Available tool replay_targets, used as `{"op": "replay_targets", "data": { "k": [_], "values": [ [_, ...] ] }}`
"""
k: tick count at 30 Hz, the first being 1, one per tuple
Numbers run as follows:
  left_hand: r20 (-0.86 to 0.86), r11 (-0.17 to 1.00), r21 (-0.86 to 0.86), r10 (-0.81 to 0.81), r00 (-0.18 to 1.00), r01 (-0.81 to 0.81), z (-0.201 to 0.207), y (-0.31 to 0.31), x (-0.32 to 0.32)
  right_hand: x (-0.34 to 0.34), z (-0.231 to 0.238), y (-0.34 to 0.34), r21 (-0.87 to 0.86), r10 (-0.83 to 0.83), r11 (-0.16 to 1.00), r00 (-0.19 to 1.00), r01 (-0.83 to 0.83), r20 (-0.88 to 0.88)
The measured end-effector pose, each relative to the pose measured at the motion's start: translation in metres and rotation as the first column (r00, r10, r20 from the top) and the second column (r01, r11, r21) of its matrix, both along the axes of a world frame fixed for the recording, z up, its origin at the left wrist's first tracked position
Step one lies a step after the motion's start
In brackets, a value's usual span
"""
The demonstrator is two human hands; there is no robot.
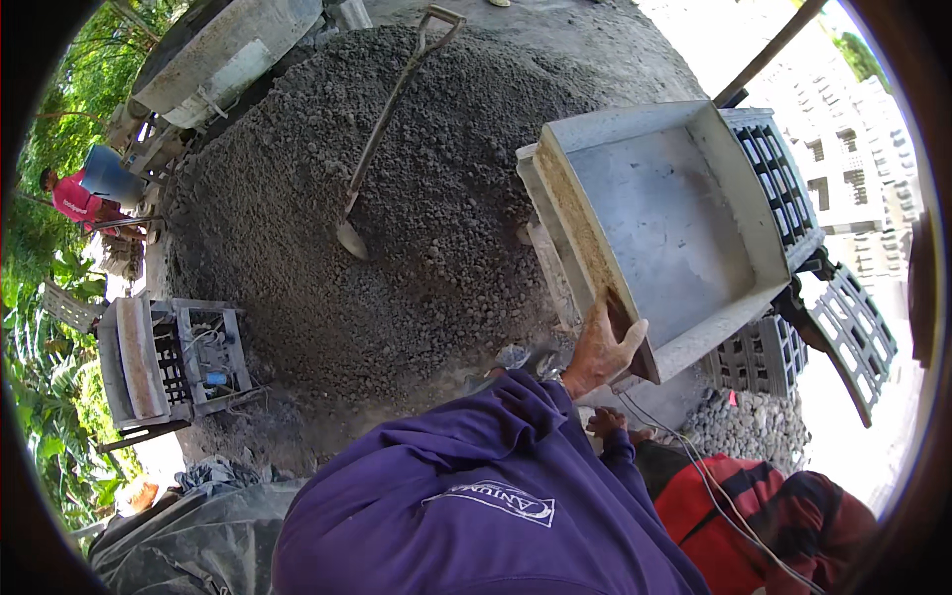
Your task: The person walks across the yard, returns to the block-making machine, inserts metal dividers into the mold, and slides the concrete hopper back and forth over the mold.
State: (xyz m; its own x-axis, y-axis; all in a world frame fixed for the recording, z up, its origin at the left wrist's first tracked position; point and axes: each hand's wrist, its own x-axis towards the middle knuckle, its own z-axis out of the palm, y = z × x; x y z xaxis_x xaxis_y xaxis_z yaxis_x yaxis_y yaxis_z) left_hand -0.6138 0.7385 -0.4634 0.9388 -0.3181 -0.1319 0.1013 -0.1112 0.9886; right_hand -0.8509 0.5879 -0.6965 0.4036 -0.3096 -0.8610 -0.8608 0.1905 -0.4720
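Observation:
My left hand (597, 355), in a purple sleeve, grips the near-left corner of a large, shallow metal tray (659, 223). Its fingers curl on the rim and the thumb points along the near side. The tray tilts, its grey floor bare, with a worn tan board along the left wall. Just below, my right hand (606, 420) is in shadow near the tray's underside; its fingers are too unclear to read. A black slatted metal grid (773, 178) adjoins the tray's right side. Below the tray's right corner stand grey hollow concrete blocks (754, 355).
A dark gravel heap (268, 178) fills the middle, with a shovel (382, 129) on it. Someone in red and black (734, 506) is close at lower right, crossed by a cable (706, 474). Another framed machine (174, 362) stands left; a person in pink (74, 198) is beyond.

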Motion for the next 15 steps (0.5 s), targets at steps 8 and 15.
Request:
{"op": "replay_targets", "data": {
  "k": [8, 15],
  "values": [
    [-0.184, 0.907, 0.375, -0.131, 0.974, 0.193, -0.134, 0.139, 0.059, 0.006, -0.089, -0.071, 0.014, 0.3, 0.953, 0.951, -0.302, 0.07],
    [-0.65, 0.815, 0.577, 0.423, 0.632, 0.048, -0.275, 0.25, 0.042, 0.019, -0.078, -0.102, 0.019, 0.038, 0.999, 0.996, -0.039, 0.079]
  ]
}}
